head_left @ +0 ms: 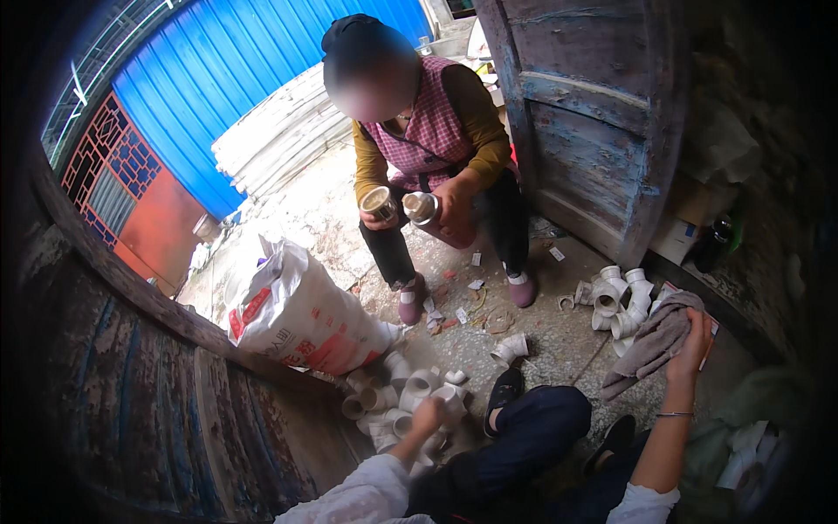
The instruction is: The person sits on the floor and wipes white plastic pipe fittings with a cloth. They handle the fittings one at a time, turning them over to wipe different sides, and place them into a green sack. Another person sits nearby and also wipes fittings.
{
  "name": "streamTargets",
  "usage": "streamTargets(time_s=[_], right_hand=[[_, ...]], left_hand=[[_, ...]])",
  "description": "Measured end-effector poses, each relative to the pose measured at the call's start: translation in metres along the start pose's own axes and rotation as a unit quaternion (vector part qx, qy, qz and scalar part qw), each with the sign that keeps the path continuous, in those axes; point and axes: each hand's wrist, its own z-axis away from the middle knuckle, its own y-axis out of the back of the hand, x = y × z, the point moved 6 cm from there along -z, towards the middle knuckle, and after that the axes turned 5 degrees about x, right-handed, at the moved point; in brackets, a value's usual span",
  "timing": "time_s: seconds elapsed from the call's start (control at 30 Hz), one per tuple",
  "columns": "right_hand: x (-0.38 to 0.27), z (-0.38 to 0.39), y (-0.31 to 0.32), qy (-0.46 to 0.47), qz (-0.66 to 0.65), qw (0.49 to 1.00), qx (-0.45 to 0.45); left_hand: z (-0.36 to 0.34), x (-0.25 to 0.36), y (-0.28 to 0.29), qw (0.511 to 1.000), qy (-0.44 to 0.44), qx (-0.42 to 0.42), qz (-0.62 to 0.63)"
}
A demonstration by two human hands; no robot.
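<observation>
A greyish-brown cloth [650, 345] hangs from my right hand [692, 342], whose fingers are closed on its upper end. My left hand [426, 419] is low over a heap of white plastic pipe fittings [380, 399], closed on the edge of one white pipe fitting [450, 403]. Just beyond my right hand lies a second group of white pipe elbows [611, 299] on the floor. A single pipe elbow [510, 349] rests between the two groups, near my shoe.
Opposite me a seated person [428, 148] holds a tin [378, 203] and another round container [421, 208]. A white woven sack [301, 310] stands at left beside a worn wooden door leaf [175, 410]. Another door leaf [589, 131] is at right. Scraps litter the floor.
</observation>
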Motion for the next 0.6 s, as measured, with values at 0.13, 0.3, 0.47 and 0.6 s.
streamTargets(time_s=[0.13,0.3,0.47,0.6], right_hand=[[-0.001,-0.012,0.009,0.006,0.011,1.0,-0.004],[0.008,-0.01,0.008,-0.024,0.021,0.999,-0.004],[0.003,-0.016,0.012,0.012,0.073,0.997,-0.002],[0.007,-0.012,0.01,0.053,0.116,0.992,-0.006]], left_hand=[[-0.034,0.039,0.043,0.984,0.0,0.079,0.162],[-0.074,0.082,0.089,0.958,-0.112,0.154,0.213],[-0.075,0.222,0.136,0.94,-0.215,0.078,0.253],[-0.079,0.299,0.133,0.861,-0.205,-0.045,0.463]])
